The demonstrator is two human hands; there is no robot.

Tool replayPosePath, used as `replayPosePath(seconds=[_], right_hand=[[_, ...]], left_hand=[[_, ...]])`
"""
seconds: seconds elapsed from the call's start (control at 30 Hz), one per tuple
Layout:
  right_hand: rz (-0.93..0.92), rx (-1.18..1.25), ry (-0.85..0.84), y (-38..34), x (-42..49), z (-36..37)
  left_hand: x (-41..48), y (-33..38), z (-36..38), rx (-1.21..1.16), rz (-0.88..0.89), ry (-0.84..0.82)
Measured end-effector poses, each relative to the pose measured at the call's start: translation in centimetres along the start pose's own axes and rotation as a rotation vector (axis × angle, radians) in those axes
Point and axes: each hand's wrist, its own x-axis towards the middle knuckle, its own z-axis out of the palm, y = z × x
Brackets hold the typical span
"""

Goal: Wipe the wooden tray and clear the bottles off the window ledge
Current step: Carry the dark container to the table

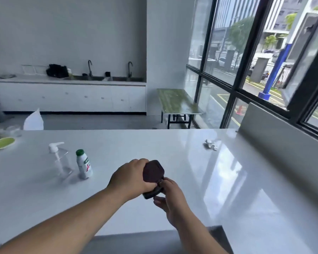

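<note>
A small dark brown wooden tray point(153, 172) with angled corners is held tilted above the white counter point(173, 147), near its front edge. My left hand point(130, 177) grips the tray from the left side. My right hand point(170, 195) pinches the tray's lower end with thumb and fingers. A clear pump bottle point(60, 162) and a white bottle with a green cap point(84, 165) stand upright on the counter, to the left of my hands. The grey window ledge point(283, 129) runs along the right under the black-framed window and carries no bottles where I can see it.
A crumpled white wipe point(210, 143) lies on the counter near the ledge. A green plate point(2, 143) and clear plastic sit at the far left edge. Beyond the counter are a green-topped table point(176, 101) and a sink unit along the back wall.
</note>
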Motion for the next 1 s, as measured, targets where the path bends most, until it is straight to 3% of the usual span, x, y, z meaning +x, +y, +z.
replayPosePath(seconds=[0.27,0.53,0.83,1.0], right_hand=[[0.143,-0.133,-0.194,3.7,8.5,10.9],[0.298,-0.089,-0.264,6.2,22.3,16.6],[0.426,-0.018,-0.153,6.4,36.4,19.5],[0.465,-0.156,-0.142,7.2,39.4,20.0]], left_hand=[[0.9,-13.7,-0.8,0.010,-0.278,-0.026],[9.5,-22.6,2.6,0.086,-0.431,-0.095],[20.6,-29.4,7.3,0.130,-0.484,-0.136],[23.4,-32.2,9.5,0.132,-0.506,-0.239]])
